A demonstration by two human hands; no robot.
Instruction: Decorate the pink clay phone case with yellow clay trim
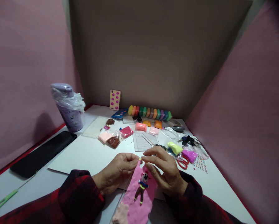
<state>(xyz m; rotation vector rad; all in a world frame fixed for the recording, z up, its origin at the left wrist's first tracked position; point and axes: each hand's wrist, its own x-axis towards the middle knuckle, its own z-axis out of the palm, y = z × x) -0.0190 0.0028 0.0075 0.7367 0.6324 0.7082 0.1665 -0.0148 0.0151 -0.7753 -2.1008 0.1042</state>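
Observation:
A pink clay-covered panel (pixel 139 202) tilts up in front of me, with a small clay figure (pixel 142 187) on its face. The figure has a pale head, a blue collar, brown legs and yellow feet. My left hand (pixel 117 171) pinches the panel's top left edge. Against its top right edge rests my right hand (pixel 166 169), fingers bent and slightly apart, thumb near the figure's head. A tiny yellow piece (pixel 140 159) shows between the fingertips of both hands. Peach clay (pixel 120 213) covers the panel's lower left corner.
Clay packets (pixel 150 113) line the back, near a decorated phone case (pixel 115 100). A lilac bottle (pixel 70 109) and black case (pixel 43 154) stand left, above a green-handled tool (pixel 4 200). Red scissors (pixel 183 162), yellow clay (pixel 175 148) and bead stickers (pixel 201 165) lie right; lined paper (pixel 139 142) lies ahead.

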